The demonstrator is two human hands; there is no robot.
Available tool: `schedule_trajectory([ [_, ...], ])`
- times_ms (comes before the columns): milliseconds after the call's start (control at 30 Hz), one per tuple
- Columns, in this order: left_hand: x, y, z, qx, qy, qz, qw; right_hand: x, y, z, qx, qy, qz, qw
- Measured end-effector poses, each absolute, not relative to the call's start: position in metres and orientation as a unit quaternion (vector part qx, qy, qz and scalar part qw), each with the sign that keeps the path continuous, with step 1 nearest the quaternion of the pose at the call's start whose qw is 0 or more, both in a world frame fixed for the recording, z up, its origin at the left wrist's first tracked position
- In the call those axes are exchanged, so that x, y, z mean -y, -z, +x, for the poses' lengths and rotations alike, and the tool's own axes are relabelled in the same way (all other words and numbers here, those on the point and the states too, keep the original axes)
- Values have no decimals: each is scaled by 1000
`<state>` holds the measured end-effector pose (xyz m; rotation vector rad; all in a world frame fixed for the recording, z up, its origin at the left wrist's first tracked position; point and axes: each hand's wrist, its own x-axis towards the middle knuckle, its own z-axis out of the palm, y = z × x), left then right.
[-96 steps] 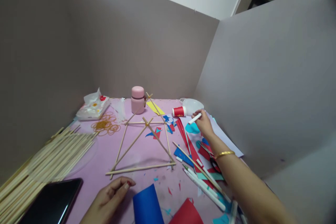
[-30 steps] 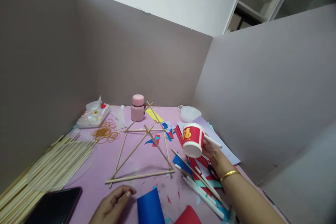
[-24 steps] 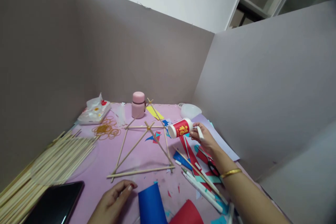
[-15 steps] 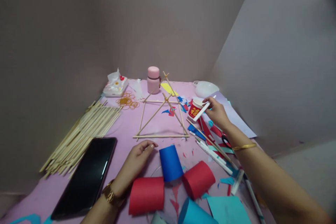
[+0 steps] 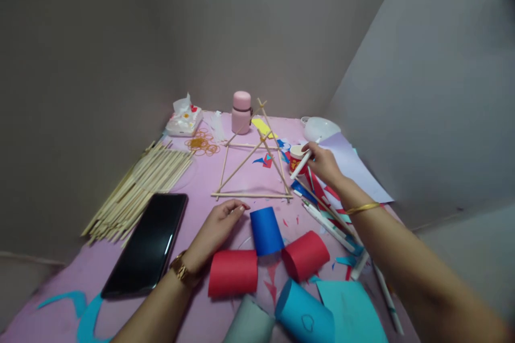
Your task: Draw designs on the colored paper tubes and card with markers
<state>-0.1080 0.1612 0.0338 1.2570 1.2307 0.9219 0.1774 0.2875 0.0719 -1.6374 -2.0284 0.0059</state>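
My right hand (image 5: 325, 164) is closed around a white marker pen (image 5: 299, 168), which slants down to the left in front of a red and white paper cup (image 5: 296, 154). My left hand (image 5: 219, 228) rests on the table with its fingers loosely bent and nothing in them. Just right of its fingertips stands a blue paper-covered cup (image 5: 267, 231). A red cup (image 5: 233, 274) lies beside the left wrist, and another red cup (image 5: 306, 255) lies further right. Beyond the left hand stands a wooden stick frame (image 5: 252, 195), with crossed sticks bound at the tops.
Wooden sticks (image 5: 140, 193) and a black phone (image 5: 147, 244) lie at the left. A pink bottle (image 5: 241, 113), rubber bands (image 5: 202, 142) and a tissue pack (image 5: 184, 118) are at the back. Light-blue cup (image 5: 304, 311), several markers (image 5: 328, 224) and paper scraps lie at the front and right.
The camera view has shifted slightly, so the table things sit higher and further right. My right hand has moved a little down and left with the marker pen, now nearer the cup.
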Motion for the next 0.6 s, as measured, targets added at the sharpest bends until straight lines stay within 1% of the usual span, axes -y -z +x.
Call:
schedule_trajectory([
  [100,-164,-33,-109,-507,-398,536,545,-291,-74,174,754,1,-613,235],
  [233,-166,-29,-111,-500,-398,537,550,-296,-75,172,755,-3,-618,218],
  [600,-167,-32,-110,-502,-391,546,545,-304,-61,186,756,-39,-615,220],
])
